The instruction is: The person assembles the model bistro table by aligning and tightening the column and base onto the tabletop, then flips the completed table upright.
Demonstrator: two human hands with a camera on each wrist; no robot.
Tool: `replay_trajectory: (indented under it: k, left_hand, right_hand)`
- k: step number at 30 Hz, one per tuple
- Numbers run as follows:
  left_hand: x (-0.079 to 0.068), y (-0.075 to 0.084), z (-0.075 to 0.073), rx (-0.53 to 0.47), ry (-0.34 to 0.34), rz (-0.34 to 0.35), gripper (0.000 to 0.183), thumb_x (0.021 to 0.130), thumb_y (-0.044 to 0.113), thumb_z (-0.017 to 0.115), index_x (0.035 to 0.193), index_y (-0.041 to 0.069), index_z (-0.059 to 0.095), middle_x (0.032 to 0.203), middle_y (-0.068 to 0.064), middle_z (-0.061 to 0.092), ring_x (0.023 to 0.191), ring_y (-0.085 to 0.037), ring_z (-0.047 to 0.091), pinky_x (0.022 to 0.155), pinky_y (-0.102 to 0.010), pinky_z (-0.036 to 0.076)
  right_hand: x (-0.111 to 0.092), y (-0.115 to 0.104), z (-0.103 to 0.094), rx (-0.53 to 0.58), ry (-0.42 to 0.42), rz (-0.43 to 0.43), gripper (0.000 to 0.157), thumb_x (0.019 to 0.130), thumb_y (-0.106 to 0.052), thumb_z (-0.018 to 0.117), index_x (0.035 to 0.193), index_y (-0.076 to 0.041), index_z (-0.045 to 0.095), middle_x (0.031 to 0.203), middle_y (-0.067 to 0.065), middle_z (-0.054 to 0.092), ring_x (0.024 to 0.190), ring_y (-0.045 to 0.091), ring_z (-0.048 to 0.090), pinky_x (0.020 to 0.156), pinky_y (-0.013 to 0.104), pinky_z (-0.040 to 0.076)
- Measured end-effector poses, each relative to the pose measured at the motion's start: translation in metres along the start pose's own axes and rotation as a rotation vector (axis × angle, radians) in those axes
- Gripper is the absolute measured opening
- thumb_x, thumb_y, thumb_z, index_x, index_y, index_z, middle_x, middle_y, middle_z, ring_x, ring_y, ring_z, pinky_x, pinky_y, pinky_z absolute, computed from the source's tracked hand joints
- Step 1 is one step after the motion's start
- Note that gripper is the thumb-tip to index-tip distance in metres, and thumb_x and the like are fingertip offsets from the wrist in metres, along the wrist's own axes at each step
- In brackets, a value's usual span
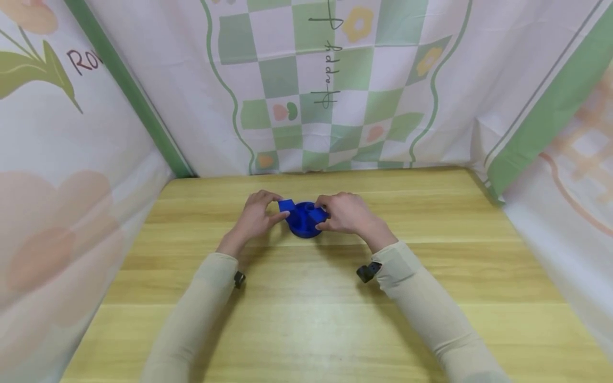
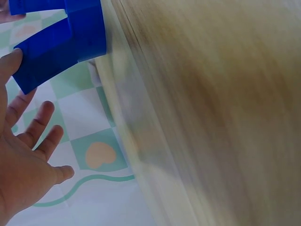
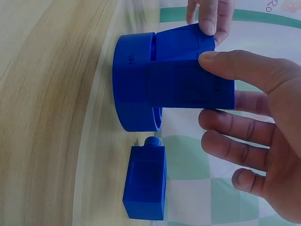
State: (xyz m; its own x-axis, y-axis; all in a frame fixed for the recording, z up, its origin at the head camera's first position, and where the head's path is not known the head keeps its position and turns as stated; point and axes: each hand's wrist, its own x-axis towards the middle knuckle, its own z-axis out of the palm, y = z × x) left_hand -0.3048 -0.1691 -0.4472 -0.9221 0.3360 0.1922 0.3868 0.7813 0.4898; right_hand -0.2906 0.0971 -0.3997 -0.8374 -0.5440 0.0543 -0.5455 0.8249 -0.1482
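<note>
A shallow round blue piece point(image 1: 305, 232) with a raised rim sits on the table; its side point(image 3: 134, 84) carries the number 145. My left hand point(image 1: 254, 215) pinches one flat-sided blue block point(image 1: 286, 205) between thumb and fingers, over the round piece's left side. Another blue block point(image 3: 193, 87) is pinched by my right hand point(image 1: 347, 213) at its upper end, its lower end overlapping the rim in the right wrist view. The remaining fingers of both hands are spread loosely. Beside the round piece lies a third blue block point(image 3: 145, 179) with a small round knob.
The wooden table point(image 1: 306, 308) spreads in front of and around the hands. A printed cloth point(image 1: 330, 80) with green and white checks hangs along its back edge, and more cloth covers both sides. Each wrist wears a small black camera point(image 1: 367, 272).
</note>
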Motion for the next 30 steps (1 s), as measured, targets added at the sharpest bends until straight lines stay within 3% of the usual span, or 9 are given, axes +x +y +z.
replay_trajectory:
  k: [5, 13, 22, 30]
  left_hand:
    - [-0.001, 0.001, 0.001, -0.012, -0.001, -0.011, 0.049, 0.093, 0.047, 0.066, 0.127, 0.012, 0.061, 0.133, -0.01, 0.057, 0.132, -0.031, 0.047, 0.121, -0.049, 0.027]
    - [-0.003, 0.003, 0.004, 0.001, -0.001, -0.048, 0.055, 0.093, 0.053, 0.064, 0.126, 0.01, 0.059, 0.13, -0.011, 0.058, 0.128, -0.032, 0.049, 0.121, -0.049, 0.026]
    - [0.002, 0.011, 0.008, 0.064, 0.046, -0.169, 0.064, 0.084, 0.072, 0.062, 0.111, 0.014, 0.056, 0.11, -0.006, 0.06, 0.107, -0.025, 0.055, 0.123, -0.057, 0.016]
    - [0.003, 0.017, 0.006, 0.058, 0.063, -0.229, 0.061, 0.086, 0.067, 0.063, 0.112, 0.012, 0.058, 0.109, -0.006, 0.061, 0.109, -0.028, 0.057, 0.124, -0.06, 0.013]
  right_hand:
    - [0.0, 0.002, 0.001, 0.038, -0.026, 0.007, 0.054, 0.081, -0.048, 0.078, 0.126, -0.02, 0.064, 0.083, -0.005, 0.066, 0.075, 0.014, 0.061, 0.066, 0.035, 0.052]
    - [-0.003, 0.017, 0.004, 0.131, -0.075, 0.03, 0.063, 0.081, -0.021, 0.072, 0.141, -0.015, 0.054, 0.098, 0.006, 0.072, 0.081, 0.017, 0.062, 0.069, 0.036, 0.052]
    - [-0.006, 0.027, 0.004, 0.128, -0.072, 0.063, 0.061, 0.087, -0.025, 0.07, 0.144, -0.014, 0.052, 0.093, 0.004, 0.07, 0.075, 0.017, 0.061, 0.066, 0.036, 0.051]
    - [-0.009, 0.029, 0.0, 0.11, -0.055, 0.093, 0.058, 0.088, -0.031, 0.071, 0.141, -0.011, 0.055, 0.088, 0.004, 0.072, 0.079, 0.021, 0.064, 0.072, 0.041, 0.054]
